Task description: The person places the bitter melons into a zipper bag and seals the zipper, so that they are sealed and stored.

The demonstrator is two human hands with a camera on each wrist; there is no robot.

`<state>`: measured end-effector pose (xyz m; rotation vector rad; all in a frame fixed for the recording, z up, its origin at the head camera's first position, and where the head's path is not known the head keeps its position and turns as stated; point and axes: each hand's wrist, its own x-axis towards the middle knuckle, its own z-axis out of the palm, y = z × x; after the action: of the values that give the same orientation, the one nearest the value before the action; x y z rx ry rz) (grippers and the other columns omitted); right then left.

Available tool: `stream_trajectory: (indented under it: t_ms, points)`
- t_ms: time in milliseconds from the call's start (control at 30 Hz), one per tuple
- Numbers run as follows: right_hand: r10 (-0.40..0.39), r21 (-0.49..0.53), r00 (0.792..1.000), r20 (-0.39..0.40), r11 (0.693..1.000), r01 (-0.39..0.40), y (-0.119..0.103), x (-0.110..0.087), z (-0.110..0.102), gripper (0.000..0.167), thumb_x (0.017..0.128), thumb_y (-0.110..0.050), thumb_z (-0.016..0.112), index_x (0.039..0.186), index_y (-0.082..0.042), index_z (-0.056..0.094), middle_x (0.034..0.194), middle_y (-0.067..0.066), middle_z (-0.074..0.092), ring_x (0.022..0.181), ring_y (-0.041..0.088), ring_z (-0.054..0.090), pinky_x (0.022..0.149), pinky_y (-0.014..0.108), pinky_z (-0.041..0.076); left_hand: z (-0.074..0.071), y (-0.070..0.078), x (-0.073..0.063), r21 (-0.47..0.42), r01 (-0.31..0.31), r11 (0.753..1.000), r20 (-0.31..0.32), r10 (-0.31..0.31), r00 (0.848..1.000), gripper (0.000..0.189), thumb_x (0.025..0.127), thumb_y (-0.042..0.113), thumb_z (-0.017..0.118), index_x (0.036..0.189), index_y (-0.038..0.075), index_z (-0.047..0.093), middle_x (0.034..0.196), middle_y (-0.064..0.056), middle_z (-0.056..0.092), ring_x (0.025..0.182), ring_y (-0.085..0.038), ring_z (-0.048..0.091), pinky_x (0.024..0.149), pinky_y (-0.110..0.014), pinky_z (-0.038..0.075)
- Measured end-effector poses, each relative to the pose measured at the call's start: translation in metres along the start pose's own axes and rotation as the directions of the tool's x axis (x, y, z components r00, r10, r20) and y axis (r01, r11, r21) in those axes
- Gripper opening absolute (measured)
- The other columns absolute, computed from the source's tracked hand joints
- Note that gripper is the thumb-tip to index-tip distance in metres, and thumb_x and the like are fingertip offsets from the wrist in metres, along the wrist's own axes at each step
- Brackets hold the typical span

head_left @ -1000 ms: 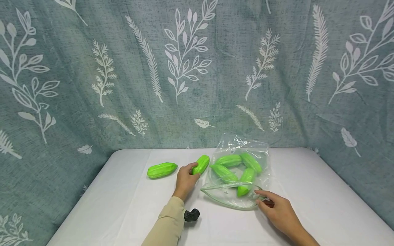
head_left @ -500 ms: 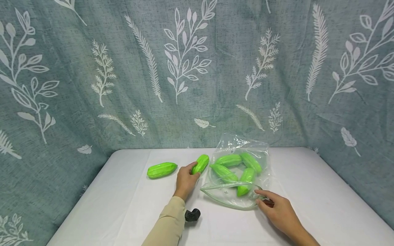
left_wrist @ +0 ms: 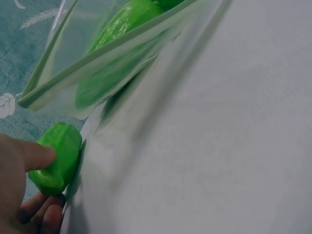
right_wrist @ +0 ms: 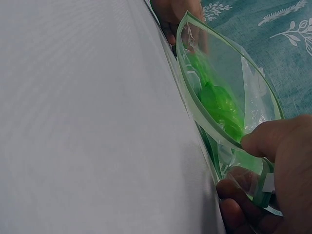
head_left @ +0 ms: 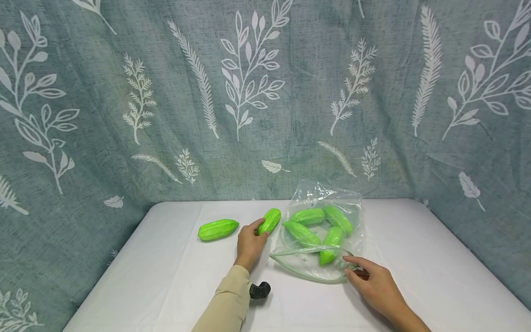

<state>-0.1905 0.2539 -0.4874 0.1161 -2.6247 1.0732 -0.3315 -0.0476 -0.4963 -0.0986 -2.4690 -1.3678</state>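
Left hand [head_left: 250,245]: we see it gripping a green vegetable [head_left: 272,220] between thumb and fingers.
Right hand [head_left: 375,283]: we see it holding the clear bag [head_left: 300,269] by its rim.
In the bag: we count four similar vegetables [head_left: 303,235], beyond and between the hands.
Loose vegetable [head_left: 217,229]: we find it on the white table [head_left: 178,276], left of the left hand.

A: What does the left hand [head_left: 250,244] conceal?
B: The near end of 1 green vegetable [head_left: 271,220]; behind that hand, the sleeve [head_left: 227,299] covers part of 1 black object [head_left: 261,290].
A: And the right hand [right_wrist: 295,170]?
B: Part of the bag [right_wrist: 210,125]; that hand is itself cropped.
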Motion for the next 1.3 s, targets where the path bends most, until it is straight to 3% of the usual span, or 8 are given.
stream_trajectory:
  t_ms: [467,833,1067,1300]
  points:
    - [0.018,0.014,1.000,0.011,1.000,-0.018,0.000,-0.001,0.000,0.033,0.092,-0.022,0.075,0.124,-0.019,0.071,0.128,0.012,0.066,0.094,0.017,0.071,0.074,0.024,0.056,-0.002,0.000,-0.002,-0.026,0.026,0.999,0.023,-0.025,0.999,0.041,0.089,0.011,0.074,0.129,0.014,0.070,0.100,-0.011,0.062,0.089,-0.020,0.059,0.081,-0.039,0.052]
    - [0.009,0.012,1.000,0.006,1.000,-0.009,-0.001,0.000,0.000,0.033,0.092,-0.023,0.075,0.124,-0.019,0.071,0.128,0.011,0.066,0.094,0.016,0.071,0.074,0.024,0.056,-0.005,0.000,-0.001,-0.113,0.054,0.992,-0.071,-0.063,0.996,0.040,0.084,0.013,0.072,0.123,0.016,0.073,0.100,-0.010,0.061,0.087,-0.018,0.058,0.077,-0.035,0.050]
    - [0.005,0.021,1.000,0.003,1.000,-0.005,0.000,0.000,0.000,0.032,0.092,-0.022,0.075,0.124,-0.018,0.071,0.127,0.012,0.066,0.093,0.016,0.071,0.073,0.023,0.056,-0.009,-0.001,-0.003,-0.162,0.038,0.986,-0.087,-0.053,0.995,0.040,0.082,0.010,0.071,0.122,0.014,0.074,0.102,-0.011,0.061,0.086,-0.019,0.056,0.075,-0.034,0.048]
    - [0.020,0.010,1.000,0.015,1.000,-0.020,-0.001,0.000,0.000,0.033,0.092,-0.023,0.074,0.125,-0.018,0.071,0.129,0.013,0.066,0.095,0.017,0.070,0.075,0.024,0.056,-0.012,-0.003,-0.004,-0.200,0.067,0.977,-0.079,-0.085,0.993,0.040,0.083,0.008,0.070,0.123,0.014,0.073,0.111,-0.012,0.061,0.092,-0.020,0.055,0.079,-0.034,0.047]
